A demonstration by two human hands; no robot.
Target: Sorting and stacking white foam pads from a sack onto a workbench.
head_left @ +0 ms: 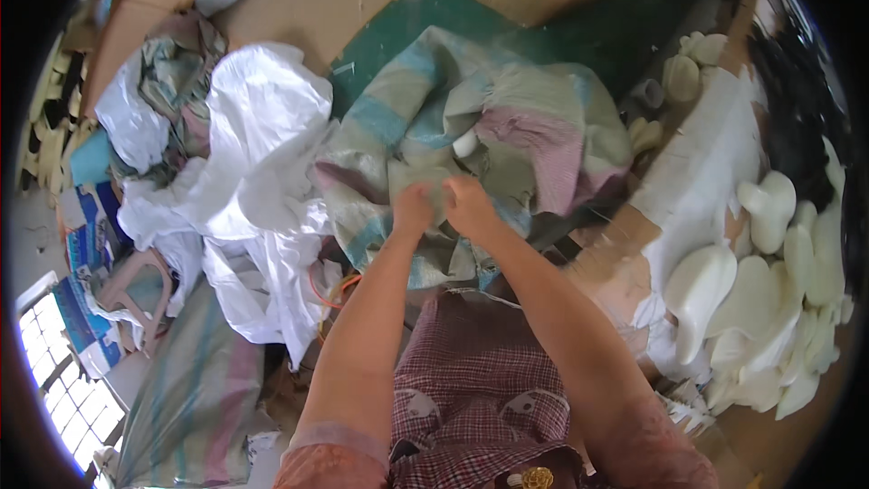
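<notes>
A large woven sack (376, 118), grey-green with blue and pink stripes, lies rumpled in front of me. Near its closer side, my left hand (414, 208) and my right hand (468, 206) are side by side, a small gap apart. Both have their fingers curled closed on the sack's cloth; the fingertips are partly hidden and a little blurred. Just beyond my hands, a small smooth white piece (465, 144) shows among the sack's folds. A checked dark red apron (475, 344) covers my lap below the sack.
Crumpled white plastic sheeting (262, 136) lies on the left, near a brown plastic chair (138, 294) and another striped sack (195, 398). At right, several pale rounded moulded pieces (701, 294) are piled by torn cardboard (625, 258). A green sheet (434, 23) spreads behind.
</notes>
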